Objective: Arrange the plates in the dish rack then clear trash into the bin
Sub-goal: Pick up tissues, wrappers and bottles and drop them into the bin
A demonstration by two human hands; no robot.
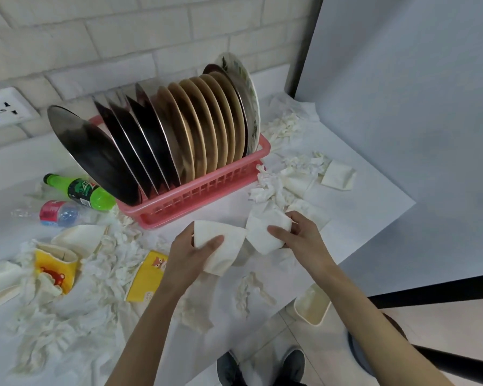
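A pink dish rack on the white counter holds several upright plates, steel ones at the left, tan ones in the middle, a patterned one at the right end. In front of the rack my left hand grips a flattened white paper cup. Just right of it my right hand holds another crushed white paper cup. The two cups nearly touch. Crumpled white tissues and more flattened paper cups lie scattered around the rack.
A green bottle and a clear bottle with a pink label lie left of the rack. Yellow paper cups and tissue heaps cover the left counter. A cream bin stands on the floor below the counter's front edge. A wall socket is at far left.
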